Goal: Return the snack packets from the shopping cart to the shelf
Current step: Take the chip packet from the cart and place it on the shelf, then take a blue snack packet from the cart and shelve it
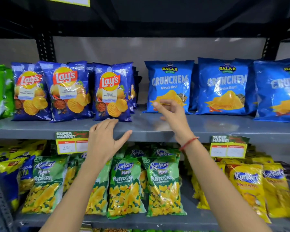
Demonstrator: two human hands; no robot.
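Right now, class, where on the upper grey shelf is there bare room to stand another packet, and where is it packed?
One gap: the bare grey metal shelf between the dark blue Lay's packets and the light blue Balaji Crunchem packets; the right hand hovers there. The front lip under the left hand is bare too. Both packet rows are crowded.

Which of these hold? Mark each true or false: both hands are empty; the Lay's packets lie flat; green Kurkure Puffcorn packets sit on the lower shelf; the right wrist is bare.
1. Both the left hand and the right hand are empty: true.
2. The Lay's packets lie flat: false, they stand upright on the upper shelf.
3. Green Kurkure Puffcorn packets sit on the lower shelf: true.
4. The right wrist is bare: false, it wears a red thread.
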